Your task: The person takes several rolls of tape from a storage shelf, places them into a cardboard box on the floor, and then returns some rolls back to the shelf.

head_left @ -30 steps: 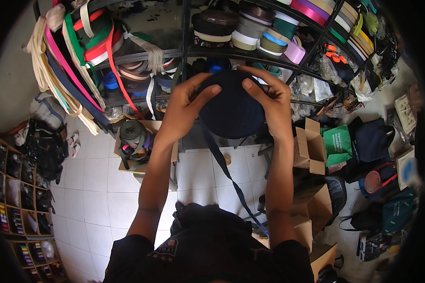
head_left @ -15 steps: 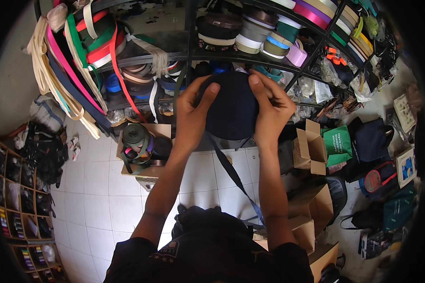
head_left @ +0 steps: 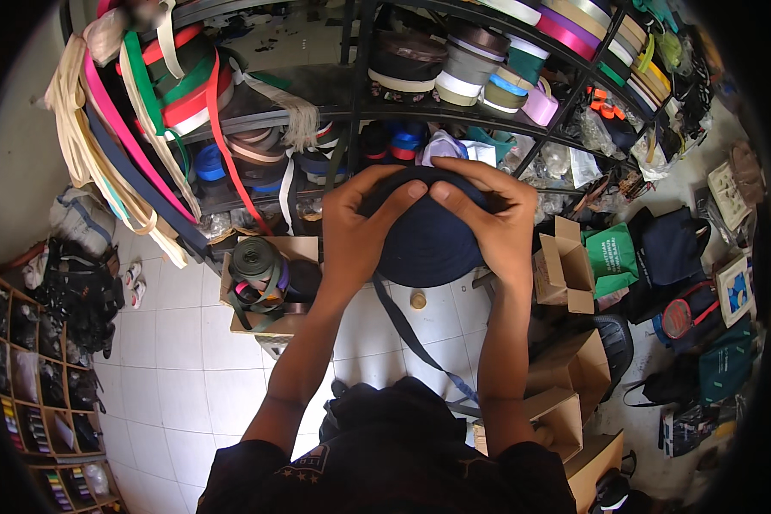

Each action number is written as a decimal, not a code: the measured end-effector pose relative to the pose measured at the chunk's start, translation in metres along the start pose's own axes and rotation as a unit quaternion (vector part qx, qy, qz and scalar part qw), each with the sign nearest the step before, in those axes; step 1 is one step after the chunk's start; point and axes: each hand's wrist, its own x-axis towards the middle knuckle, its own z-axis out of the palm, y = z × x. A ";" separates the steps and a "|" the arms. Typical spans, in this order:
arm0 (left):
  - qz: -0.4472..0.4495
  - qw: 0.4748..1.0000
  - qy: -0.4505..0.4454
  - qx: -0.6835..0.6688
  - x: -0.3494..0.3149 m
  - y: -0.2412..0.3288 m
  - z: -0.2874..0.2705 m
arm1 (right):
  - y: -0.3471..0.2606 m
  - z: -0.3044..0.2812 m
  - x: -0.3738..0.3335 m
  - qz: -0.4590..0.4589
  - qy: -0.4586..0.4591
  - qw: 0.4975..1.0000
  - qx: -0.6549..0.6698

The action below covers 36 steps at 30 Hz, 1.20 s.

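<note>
Both of my hands grip a large roll of dark navy webbing tape (head_left: 433,236) in front of the shelves. My left hand (head_left: 364,218) wraps its left edge, thumb lying on the upper face. On the other side my right hand (head_left: 493,218) clasps the right edge, and the two thumbs nearly meet near the top of the roll. The roll's wound layers face me. From its lower left a loose tail of the tape (head_left: 403,325) hangs down and runs towards my right forearm. The fingertips behind the roll are hidden.
A dark shelf rack (head_left: 308,81) ahead carries several webbing rolls, with long strips (head_left: 77,137) hanging at its left. An open carton (head_left: 295,248) holds more rolls. Cardboard boxes (head_left: 565,368) and bags stand at right, a compartment shelf (head_left: 26,343) at left.
The roll has come down slightly and tilted, so its wound face shows more. My thumbs have moved closer together on it.
</note>
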 end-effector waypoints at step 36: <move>0.121 0.973 0.144 0.132 0.134 -0.100 0.099 | 0.143 -0.023 0.129 -0.086 0.327 0.936 0.101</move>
